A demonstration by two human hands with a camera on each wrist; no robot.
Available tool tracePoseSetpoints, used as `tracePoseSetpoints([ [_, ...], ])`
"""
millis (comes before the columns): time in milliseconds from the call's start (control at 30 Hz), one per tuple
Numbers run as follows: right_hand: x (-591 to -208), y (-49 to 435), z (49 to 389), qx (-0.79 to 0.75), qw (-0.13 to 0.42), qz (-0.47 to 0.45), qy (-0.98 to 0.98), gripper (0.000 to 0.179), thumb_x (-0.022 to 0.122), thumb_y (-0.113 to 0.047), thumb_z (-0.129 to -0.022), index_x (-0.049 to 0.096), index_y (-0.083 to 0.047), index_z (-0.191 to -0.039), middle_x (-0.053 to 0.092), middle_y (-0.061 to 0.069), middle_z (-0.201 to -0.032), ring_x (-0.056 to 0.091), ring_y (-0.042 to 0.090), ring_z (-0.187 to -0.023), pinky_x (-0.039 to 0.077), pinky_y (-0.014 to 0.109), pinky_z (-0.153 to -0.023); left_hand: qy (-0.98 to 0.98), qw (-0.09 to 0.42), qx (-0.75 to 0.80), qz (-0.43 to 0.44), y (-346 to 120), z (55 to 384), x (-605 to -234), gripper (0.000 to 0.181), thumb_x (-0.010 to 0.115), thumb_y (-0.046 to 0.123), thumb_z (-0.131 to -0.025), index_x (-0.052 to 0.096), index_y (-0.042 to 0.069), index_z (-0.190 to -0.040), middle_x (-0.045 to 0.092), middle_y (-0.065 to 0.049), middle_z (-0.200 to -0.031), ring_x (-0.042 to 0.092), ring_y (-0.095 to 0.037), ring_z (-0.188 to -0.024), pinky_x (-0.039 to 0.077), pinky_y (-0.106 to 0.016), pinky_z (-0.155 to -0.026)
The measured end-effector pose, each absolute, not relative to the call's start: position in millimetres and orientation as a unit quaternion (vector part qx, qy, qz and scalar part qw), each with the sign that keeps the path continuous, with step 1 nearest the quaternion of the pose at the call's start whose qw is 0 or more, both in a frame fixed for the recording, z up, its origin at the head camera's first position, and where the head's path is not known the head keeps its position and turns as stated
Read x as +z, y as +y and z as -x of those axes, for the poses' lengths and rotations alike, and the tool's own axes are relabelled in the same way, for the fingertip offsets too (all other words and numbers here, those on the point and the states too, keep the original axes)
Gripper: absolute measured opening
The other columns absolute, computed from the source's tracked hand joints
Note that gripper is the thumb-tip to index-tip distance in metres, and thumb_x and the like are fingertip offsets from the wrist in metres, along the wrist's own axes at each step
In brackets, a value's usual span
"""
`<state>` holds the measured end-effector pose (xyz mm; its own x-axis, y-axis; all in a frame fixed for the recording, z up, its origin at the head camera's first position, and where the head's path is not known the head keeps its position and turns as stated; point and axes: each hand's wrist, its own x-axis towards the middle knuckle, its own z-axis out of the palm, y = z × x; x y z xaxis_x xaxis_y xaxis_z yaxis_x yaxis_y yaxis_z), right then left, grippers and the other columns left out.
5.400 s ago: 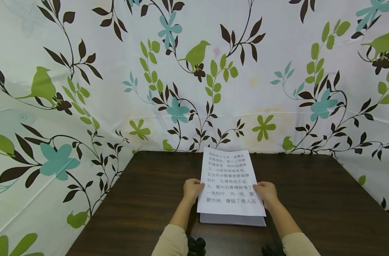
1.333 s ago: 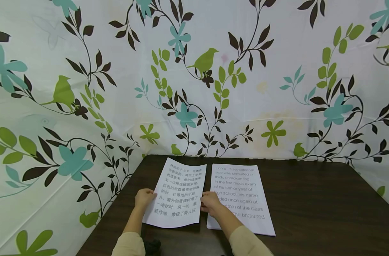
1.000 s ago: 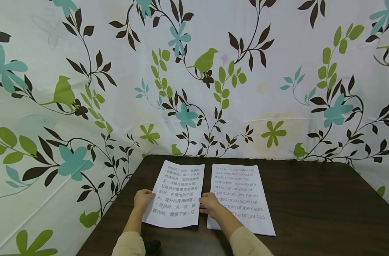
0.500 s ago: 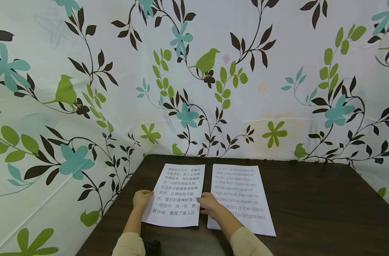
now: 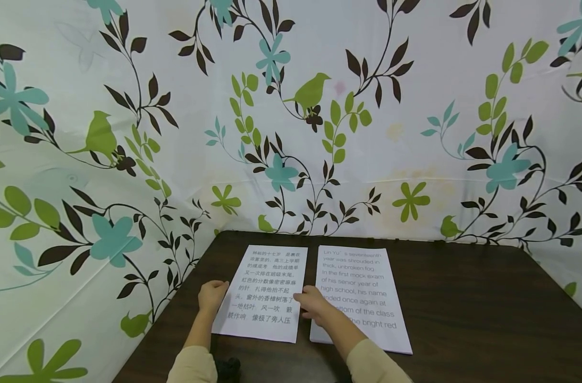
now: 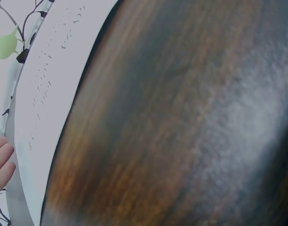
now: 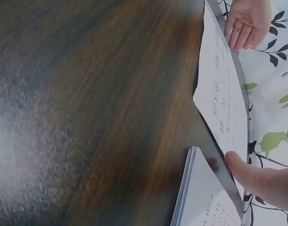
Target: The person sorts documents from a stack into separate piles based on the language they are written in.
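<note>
fingers (image 6: pixel 1 178) beside white, dark-lettered sheet (image 5: pixel 267 287)

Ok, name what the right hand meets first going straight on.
The Chinese-printed sheet: the right hand points leftward at it, overlapping its right edge in the head view; contact looks uncertain.

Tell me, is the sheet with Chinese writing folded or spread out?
Spread out: the head view shows the sheet with all four corners and no fold line.
</note>
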<state>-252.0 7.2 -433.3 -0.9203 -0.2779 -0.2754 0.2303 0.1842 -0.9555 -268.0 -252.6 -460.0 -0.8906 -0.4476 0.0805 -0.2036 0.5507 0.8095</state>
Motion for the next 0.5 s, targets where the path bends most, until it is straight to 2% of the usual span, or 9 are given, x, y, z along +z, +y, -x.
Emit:
tracePoseSetpoints([
  [133, -429.3, 11.3, 251.5, -0.64, 0.197, 0.019, 0.743, 0.051, 0.047, -0.013, -0.086, 0.028, 0.019, -0.12, 0.043, 0.029, -0.111, 0.042, 0.044, -0.102, 0.041, 0.048, -0.078, -0.866, 0.157, -0.441, -0.178, -254.6, 275.4, -465.8, 0.036, 0.05, 0.021, -0.085, 0.056, -0.011, -0.101, 0.054, -0.027, -0.101, 0.05, -0.038, -0.091, 0.04, -0.046, -0.075],
  [267, -425.2, 14.4, 253.3, -0.643, 0.192, 0.015, 0.741, 0.055, 0.048, -0.014, -0.086, 0.025, 0.02, -0.121, 0.041, 0.031, -0.112, 0.042, 0.043, -0.102, 0.04, 0.047, -0.079, -0.868, 0.173, -0.434, -0.168, -266.5, 303.0, -494.4, 0.053, 0.047, 0.041, -0.085, 0.056, -0.007, -0.104, 0.056, -0.023, -0.101, 0.051, -0.036, -0.089, 0.041, -0.044, -0.073],
  [367, -423.3, 16.2, 255.6, -0.646, 0.181, 0.014, 0.742, 0.055, 0.048, -0.015, -0.086, 0.026, 0.019, -0.122, 0.039, 0.033, -0.115, 0.043, 0.043, -0.103, 0.041, 0.046, -0.079, -0.862, 0.186, -0.44, -0.171, -277.7, 330.7, -523.5, 0.065, 0.047, 0.056, -0.077, 0.057, -0.002, -0.106, 0.058, -0.017, -0.097, 0.054, -0.03, -0.084, 0.043, -0.04, -0.069],
  [500, -420.8, 20.4, 258.6, -0.65, 0.17, 0.013, 0.741, 0.056, 0.05, -0.018, -0.085, 0.027, 0.018, -0.123, 0.039, 0.032, -0.117, 0.043, 0.042, -0.103, 0.042, 0.045, -0.079, -0.839, 0.189, -0.482, -0.17, -273.1, 342.8, -526.8, 0.067, 0.052, 0.061, -0.07, 0.058, 0.004, -0.103, 0.059, -0.013, -0.093, 0.056, -0.025, -0.08, 0.044, -0.037, -0.067],
])
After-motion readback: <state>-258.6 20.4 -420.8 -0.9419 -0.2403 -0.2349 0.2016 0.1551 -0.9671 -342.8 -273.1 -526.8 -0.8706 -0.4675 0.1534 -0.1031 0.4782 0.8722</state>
